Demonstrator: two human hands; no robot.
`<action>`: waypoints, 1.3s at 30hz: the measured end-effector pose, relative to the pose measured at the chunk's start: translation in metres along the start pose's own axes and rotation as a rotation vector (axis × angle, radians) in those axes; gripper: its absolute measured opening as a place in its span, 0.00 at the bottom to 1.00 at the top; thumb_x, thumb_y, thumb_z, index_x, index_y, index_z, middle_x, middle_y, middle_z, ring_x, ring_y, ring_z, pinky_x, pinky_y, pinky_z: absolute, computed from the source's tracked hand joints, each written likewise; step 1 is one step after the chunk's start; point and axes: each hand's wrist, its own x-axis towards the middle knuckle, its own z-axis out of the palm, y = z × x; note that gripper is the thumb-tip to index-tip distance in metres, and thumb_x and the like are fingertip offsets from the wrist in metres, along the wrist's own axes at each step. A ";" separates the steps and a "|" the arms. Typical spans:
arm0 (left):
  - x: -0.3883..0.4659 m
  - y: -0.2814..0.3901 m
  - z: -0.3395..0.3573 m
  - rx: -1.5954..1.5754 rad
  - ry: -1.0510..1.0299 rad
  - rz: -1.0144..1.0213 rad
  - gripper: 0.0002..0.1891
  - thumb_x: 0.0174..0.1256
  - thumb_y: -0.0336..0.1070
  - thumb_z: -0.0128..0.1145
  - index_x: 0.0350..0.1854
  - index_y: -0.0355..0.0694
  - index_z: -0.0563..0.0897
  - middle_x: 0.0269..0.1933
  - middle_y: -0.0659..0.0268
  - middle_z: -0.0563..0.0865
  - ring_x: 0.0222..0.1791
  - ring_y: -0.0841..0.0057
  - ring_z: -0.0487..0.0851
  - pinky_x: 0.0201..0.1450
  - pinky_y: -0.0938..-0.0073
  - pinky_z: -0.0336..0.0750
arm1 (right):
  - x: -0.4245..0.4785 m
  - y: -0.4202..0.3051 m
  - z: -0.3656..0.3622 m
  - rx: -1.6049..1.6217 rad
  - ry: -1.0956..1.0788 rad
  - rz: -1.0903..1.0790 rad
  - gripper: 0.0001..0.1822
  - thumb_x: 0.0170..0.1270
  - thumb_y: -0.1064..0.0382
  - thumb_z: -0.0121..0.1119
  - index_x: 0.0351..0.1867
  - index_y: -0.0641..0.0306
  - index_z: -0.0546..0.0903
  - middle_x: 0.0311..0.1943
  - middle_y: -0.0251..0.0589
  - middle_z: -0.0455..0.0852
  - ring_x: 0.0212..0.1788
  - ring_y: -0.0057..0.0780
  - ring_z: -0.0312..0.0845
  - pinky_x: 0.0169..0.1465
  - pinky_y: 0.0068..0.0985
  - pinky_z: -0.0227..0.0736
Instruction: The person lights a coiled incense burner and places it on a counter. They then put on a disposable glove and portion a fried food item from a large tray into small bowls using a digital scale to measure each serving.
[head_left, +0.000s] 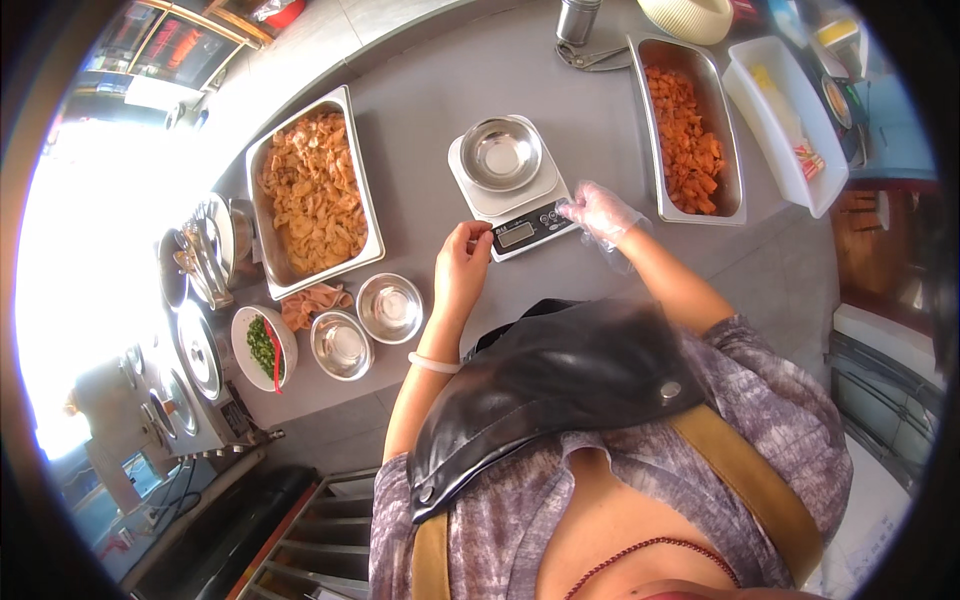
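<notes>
A digital kitchen scale (534, 234) lies on the grey worktop in front of me, with an empty stainless steel bowl (501, 154) on its platform. My left hand (463, 262) is bare, its fingers curled against the left end of the control panel. Wearing a clear plastic glove, my right hand (602, 213) has its fingertips at the panel's right end, near the buttons. Whether either hand grips the scale is hard to see. Two more empty steel bowls (390, 307) (342, 346) stand to the left of my left forearm.
At left is a steel pan of sliced, sauced food (315, 195). Nearer stand a pink cloth (315, 302) and a white bowl of chopped greens (260, 349) with a red spoon (277, 358). At right are a pan of orange-red pieces (684, 142), a white bin (776, 120) and tongs (596, 58).
</notes>
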 end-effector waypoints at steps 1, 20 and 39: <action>-0.002 -0.001 0.000 -0.001 -0.006 -0.012 0.09 0.67 0.33 0.53 0.45 0.36 0.79 0.35 0.66 0.83 0.27 0.84 0.77 0.23 0.83 0.72 | 0.003 0.003 0.002 0.043 0.000 -0.007 0.20 0.59 0.52 0.65 0.34 0.70 0.74 0.25 0.48 0.80 0.29 0.37 0.78 0.35 0.34 0.72; -0.054 -0.035 -0.032 -0.001 0.056 0.016 0.09 0.65 0.33 0.54 0.43 0.34 0.80 0.35 0.62 0.83 0.30 0.78 0.81 0.34 0.78 0.78 | 0.021 0.004 0.008 -0.112 0.020 0.012 0.18 0.57 0.52 0.66 0.31 0.68 0.77 0.24 0.47 0.81 0.29 0.35 0.79 0.35 0.32 0.72; -0.038 0.119 -0.006 0.287 0.144 0.665 0.22 0.51 0.43 0.68 0.45 0.40 0.77 0.41 0.62 0.80 0.37 0.69 0.81 0.38 0.69 0.77 | -0.006 -0.177 -0.014 0.966 0.260 -0.503 0.39 0.62 0.55 0.62 0.70 0.63 0.55 0.63 0.49 0.66 0.63 0.33 0.64 0.61 0.27 0.63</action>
